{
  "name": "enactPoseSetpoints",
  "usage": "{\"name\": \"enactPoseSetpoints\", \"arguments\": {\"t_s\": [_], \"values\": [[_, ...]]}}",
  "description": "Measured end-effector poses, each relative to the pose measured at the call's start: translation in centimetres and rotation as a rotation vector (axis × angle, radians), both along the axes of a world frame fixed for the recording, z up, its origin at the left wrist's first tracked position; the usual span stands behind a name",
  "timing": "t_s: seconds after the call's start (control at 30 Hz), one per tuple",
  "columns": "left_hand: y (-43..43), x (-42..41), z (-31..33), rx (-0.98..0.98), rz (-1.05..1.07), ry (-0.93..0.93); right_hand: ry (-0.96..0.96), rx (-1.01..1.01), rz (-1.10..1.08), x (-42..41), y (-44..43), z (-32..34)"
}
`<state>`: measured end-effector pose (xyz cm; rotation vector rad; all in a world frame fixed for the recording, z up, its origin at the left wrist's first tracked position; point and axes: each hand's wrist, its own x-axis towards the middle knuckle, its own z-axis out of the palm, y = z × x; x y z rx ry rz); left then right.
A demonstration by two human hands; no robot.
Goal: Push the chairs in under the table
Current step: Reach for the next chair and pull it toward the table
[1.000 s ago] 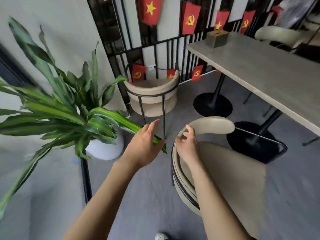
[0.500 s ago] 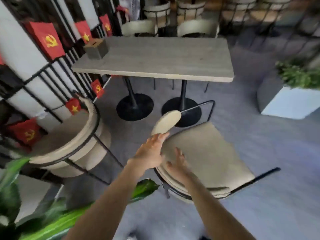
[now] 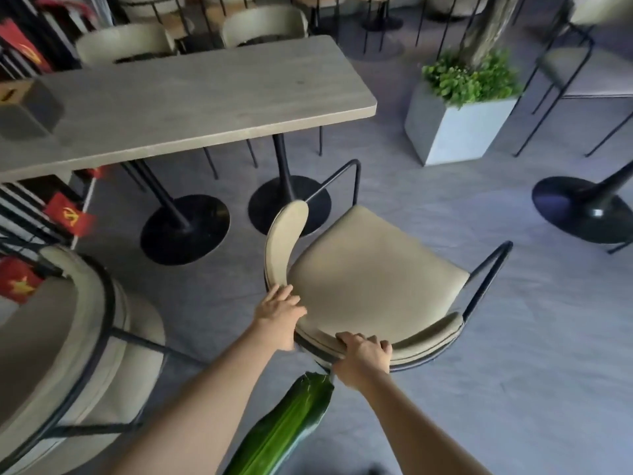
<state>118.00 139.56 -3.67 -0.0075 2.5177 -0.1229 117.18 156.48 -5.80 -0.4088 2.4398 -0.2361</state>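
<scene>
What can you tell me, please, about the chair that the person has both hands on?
The chair has a beige padded seat, a curved beige backrest and a thin black metal frame. It stands on the grey floor, out from the table, its seat not under the top. The left hand rests on the backrest's curve; the right hand grips its rim. A green leaf lies just below it.

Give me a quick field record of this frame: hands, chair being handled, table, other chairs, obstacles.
left hand: flat on the backrest's curved rim, fingers spread
right hand: wrapped over the backrest's top edge
held chair: beige seat, black frame, out on the floor, clear of the table
table: grey top, two black pedestal bases
second chair: near left, not under the table
far chairs: two tucked in at the far side
planter: right of the table
leaf: between the forearms
</scene>
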Motion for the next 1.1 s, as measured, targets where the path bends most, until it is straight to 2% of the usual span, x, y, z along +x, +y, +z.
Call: {"name": "enactPoseSetpoints", "arguments": {"t_s": [0.17, 0.33, 0.57, 0.8, 1.1], "values": [[-0.5, -1.8, -2.1, -0.021, -0.058, 0.119, 0.193, -0.026, -0.108, 0.7, -0.3, -1.7], [-0.7, -1.6, -2.6, -0.061, -0.127, 0.121, 0.233, 0.027, -0.061, 1.0, -0.2, -1.9], [0.0, -0.8, -2.7, -0.089, -0.105, 0.122, 0.266, -0.002, -0.015, 1.3, 0.8, -2.0], [1.3, 1.2, -2.6, -0.087, 0.05, 0.15, 0.252, -0.045, 0.15, -0.8, 1.8, -1.3], [3.0, 0.7, -2.5, -0.054, 0.29, 0.174, 0.168, 0.094, 0.487, -8.0, 1.3, 0.4]]}}
